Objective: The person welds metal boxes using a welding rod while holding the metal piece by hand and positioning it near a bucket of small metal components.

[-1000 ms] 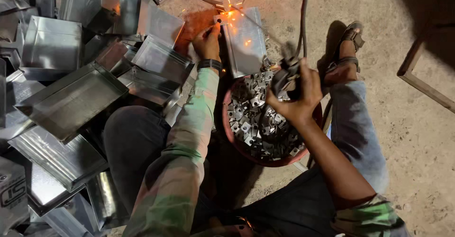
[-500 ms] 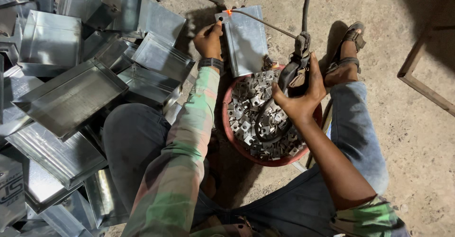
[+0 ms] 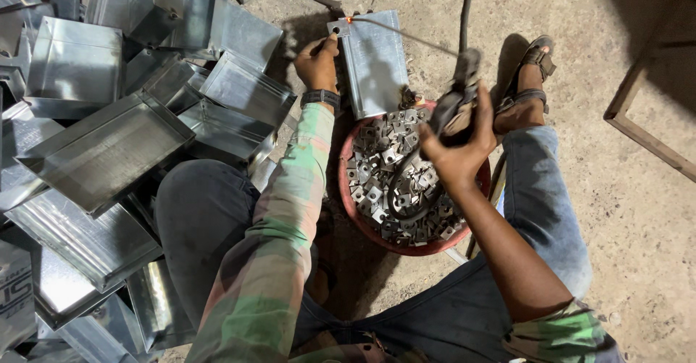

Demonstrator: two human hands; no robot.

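My left hand point(image 3: 316, 62) presses on the left edge of a grey sheet-metal tray point(image 3: 377, 62) lying on the floor, close to a small bracket at its top left corner point(image 3: 336, 26). My right hand point(image 3: 457, 149) grips a welding electrode holder point(image 3: 457, 102). Its thin rod point(image 3: 406, 31) reaches left to that corner, where a small orange glow shows at the tip point(image 3: 349, 20). Under my right hand stands a red bowl point(image 3: 346, 189) filled with several small metal brackets point(image 3: 388, 182).
A heap of shiny sheet-metal trays point(image 3: 109, 145) fills the left side. A dark cable point(image 3: 466, 7) runs up from the holder. My sandalled foot point(image 3: 525, 91) rests right of the bowl. A rusty metal frame point(image 3: 645, 95) lies at far right on the concrete floor.
The bright sparks at the tray's corner have died down to a faint glow. My right hand has lifted the holder, and the rod now slopes down to the corner. My left hand stays on the tray.
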